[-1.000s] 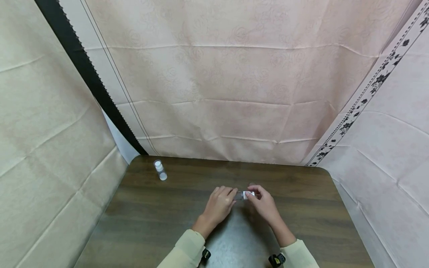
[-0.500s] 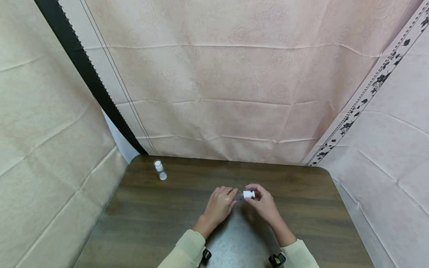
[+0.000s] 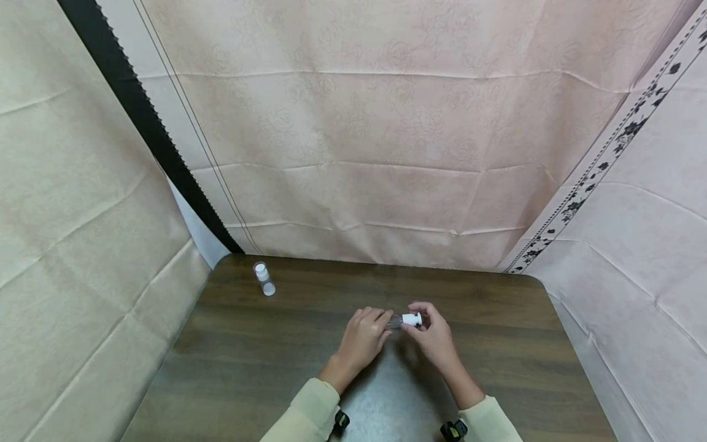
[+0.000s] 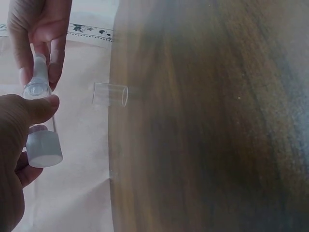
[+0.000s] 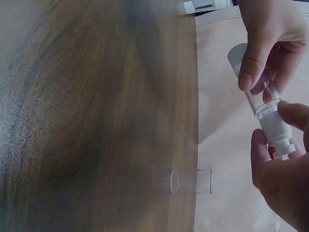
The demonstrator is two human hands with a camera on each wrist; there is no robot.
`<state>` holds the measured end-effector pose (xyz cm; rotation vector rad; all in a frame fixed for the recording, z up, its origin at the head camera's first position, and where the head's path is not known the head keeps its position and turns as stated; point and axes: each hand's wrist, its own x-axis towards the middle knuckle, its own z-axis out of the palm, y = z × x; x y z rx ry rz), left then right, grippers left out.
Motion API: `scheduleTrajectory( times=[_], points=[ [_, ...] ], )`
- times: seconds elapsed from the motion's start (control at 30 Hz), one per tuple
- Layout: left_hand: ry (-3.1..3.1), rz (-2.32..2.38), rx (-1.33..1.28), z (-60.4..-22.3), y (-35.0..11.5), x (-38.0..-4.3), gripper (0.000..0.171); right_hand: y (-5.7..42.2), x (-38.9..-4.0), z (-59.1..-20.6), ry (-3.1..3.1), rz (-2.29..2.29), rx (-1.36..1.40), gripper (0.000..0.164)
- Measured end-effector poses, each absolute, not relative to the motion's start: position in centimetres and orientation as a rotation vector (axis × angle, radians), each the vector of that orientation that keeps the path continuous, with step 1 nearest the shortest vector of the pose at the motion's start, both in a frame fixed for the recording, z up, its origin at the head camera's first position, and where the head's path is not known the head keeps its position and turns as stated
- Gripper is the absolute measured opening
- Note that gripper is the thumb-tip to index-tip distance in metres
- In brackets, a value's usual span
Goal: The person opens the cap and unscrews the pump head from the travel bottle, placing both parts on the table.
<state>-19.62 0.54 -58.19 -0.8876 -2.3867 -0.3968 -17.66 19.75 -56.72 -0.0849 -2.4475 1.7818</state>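
Note:
Above the table my left hand (image 3: 361,334) grips a small clear bottle (image 3: 394,322) with a white base (image 4: 44,150), thumb along its side. My right hand (image 3: 433,336) has its thumb and fingers around the bottle's white pump top (image 5: 276,127), which sits at the clear neck and points right in the head view. Its narrow nozzle end (image 5: 284,147) shows between the right fingers in the right wrist view. A clear cylindrical cap (image 5: 190,181) is on the table near the far edge; in the head view the right hand hides it.
A second clear bottle (image 3: 264,281) with a white top and base is at the table's far left corner. The wooden table (image 3: 232,356) has rounded far corners. Pale cloth (image 3: 353,153) hangs behind it and on both sides.
The right thumb and fingers have shifted on the white pump top, which was partly covered by the thumb and now shows more. The left hand keeps its grip on the bottle.

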Motion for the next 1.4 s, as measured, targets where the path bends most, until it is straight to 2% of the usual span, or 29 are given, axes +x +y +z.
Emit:
scheduleTrajectory(
  times=[0.5, 0.8, 1.4],
  points=[
    [-2.531, -0.507, -0.871, -58.0, 0.6, -19.4, 0.041, 19.9, -17.3, -57.0, -2.333, 1.550, 0.035, 0.046],
    [-2.520, -0.520, -0.855, -58.4, 0.0, -19.6, 0.041, 22.2, -18.1, -57.2, -2.324, 1.415, 0.054, 0.053],
    [-2.542, -0.556, -0.826, -58.4, -0.4, -19.5, 0.041, 26.4, -20.9, -58.1, -2.655, 1.216, 0.069, 0.046]
  ],
)
